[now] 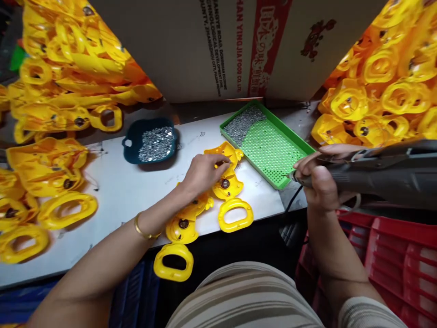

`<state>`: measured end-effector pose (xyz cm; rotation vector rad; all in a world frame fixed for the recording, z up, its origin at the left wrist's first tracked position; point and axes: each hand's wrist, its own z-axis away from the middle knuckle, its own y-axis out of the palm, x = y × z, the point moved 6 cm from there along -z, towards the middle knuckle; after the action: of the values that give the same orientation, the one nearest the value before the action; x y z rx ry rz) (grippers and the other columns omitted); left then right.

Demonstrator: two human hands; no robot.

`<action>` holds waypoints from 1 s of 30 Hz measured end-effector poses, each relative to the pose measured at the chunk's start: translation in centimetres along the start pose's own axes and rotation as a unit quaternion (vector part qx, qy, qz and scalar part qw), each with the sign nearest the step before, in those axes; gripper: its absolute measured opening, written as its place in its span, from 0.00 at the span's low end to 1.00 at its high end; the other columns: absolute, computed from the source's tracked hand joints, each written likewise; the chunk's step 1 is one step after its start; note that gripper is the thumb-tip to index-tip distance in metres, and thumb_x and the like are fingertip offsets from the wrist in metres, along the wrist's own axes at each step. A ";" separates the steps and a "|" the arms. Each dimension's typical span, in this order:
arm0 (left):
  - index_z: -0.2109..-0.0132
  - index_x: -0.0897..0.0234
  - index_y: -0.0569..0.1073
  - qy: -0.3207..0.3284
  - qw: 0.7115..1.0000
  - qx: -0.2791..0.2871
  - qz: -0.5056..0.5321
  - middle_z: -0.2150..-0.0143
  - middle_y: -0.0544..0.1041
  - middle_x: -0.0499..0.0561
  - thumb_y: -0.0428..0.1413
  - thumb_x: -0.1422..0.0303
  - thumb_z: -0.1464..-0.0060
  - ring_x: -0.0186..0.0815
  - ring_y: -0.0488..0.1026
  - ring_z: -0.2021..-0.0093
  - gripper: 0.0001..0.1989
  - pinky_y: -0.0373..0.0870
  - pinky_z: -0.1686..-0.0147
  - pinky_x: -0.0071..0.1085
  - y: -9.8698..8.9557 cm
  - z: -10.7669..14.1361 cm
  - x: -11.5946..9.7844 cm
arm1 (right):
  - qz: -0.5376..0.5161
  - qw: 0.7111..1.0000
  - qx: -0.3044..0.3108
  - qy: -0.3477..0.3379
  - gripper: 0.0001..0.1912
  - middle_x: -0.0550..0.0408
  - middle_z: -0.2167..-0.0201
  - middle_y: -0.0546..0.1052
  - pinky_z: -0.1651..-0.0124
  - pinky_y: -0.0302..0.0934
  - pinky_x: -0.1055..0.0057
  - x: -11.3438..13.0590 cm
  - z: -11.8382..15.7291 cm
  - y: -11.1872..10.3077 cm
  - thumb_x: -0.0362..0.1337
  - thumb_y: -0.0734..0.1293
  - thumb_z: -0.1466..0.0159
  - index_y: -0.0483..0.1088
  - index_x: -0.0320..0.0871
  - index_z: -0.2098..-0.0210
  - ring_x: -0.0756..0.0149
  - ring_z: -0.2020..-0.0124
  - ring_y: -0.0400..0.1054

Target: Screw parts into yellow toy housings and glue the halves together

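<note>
My right hand (322, 180) is wrapped round a dark grey electric screwdriver (385, 168). The tool lies nearly level, its tip over the near right corner of a green perforated tray (293, 146). Small screws (244, 120) fill the tray's far left end. Thumb and fingertips closed, my left hand (206, 173) hovers over or touches a yellow plastic casing (230, 187) with a ring-shaped handle (236, 215). Whatever those fingertips pinch is too small to make out. Partly under my left wrist lies a second yellow casing (182, 228), its handle (173, 263) jutting past the table edge.
A dark teal dish (131, 152) of metal pieces stands left of the casings. Yellow casings pile up at the left (51, 159) and right (372, 100). Behind the white table surface (119, 196) rises a printed carton (184, 50). Red crates (392, 246) stand below right.
</note>
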<state>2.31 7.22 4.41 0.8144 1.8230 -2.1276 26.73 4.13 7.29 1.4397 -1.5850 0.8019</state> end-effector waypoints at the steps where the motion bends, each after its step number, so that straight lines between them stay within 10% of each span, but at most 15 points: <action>1: 0.60 0.62 0.79 0.030 0.999 -0.019 -0.028 0.61 0.81 0.52 0.54 0.68 0.42 0.38 0.77 0.65 0.09 0.72 0.64 0.32 0.1 0.2 -0.2 | -0.002 0.999 -0.023 -0.024 0.11 0.61 0.81 0.65 0.71 0.64 0.60 0.6 -0.1 0.0 0.47 0.68 0.41 0.68 0.53 0.59 0.66 0.81 0.61; 6: 0.61 0.63 0.78 0.130 0.974 -0.132 -0.131 0.50 0.76 0.58 0.50 0.65 0.37 0.39 0.75 0.61 0.13 0.70 0.66 0.33 0.0 1.6 -0.5 | -0.005 0.998 -0.063 -0.030 0.11 0.62 0.80 0.66 0.74 0.65 0.63 0.8 -0.9 0.2 0.45 0.68 0.40 0.69 0.52 0.58 0.67 0.81 0.63; 14: 0.62 0.61 0.76 0.143 0.972 -0.093 -0.163 0.66 0.80 0.53 0.46 0.66 0.35 0.38 0.74 0.67 0.14 0.68 0.68 0.32 0.5 1.5 -0.2 | -0.016 0.997 -0.078 -0.016 0.13 0.63 0.80 0.66 0.76 0.64 0.69 -0.7 -1.2 0.2 0.47 0.70 0.42 0.70 0.50 0.59 0.71 0.82 0.64; 30: 0.65 0.64 0.75 0.191 0.957 -0.156 -0.152 0.69 0.80 0.50 0.51 0.67 0.38 0.34 0.76 0.70 0.11 0.67 0.71 0.28 0.4 1.5 -0.4 | -0.002 0.996 -0.088 -0.017 0.13 0.64 0.80 0.65 0.78 0.64 0.70 -2.3 -1.2 0.0 0.48 0.70 0.42 0.69 0.48 0.63 0.72 0.83 0.63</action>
<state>2.39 5.61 4.40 0.9656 2.5515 -1.8553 26.89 6.22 5.75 1.3359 -1.6343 0.6227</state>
